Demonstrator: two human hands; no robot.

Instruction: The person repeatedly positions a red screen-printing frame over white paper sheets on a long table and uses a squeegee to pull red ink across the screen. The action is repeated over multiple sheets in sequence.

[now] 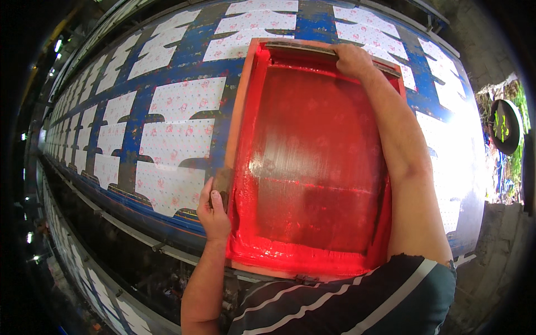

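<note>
Left hand (214, 211) grips wooden screen frame (241, 106); right hand (353, 59) apparently clasps squeegee (301, 48); glossy red ink.

Dark shirt (357, 304) with white stripes

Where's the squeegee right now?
In the head view, the squeegee lies across the far end of the red-inked screen frame, under the right hand. The left hand grips the frame's near-left edge.

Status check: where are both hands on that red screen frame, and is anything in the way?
Left hand grips near-left edge of the red screen frame. Right hand on squeegee bar at far end. Frame flat on blue table; nothing obstructing.
</note>
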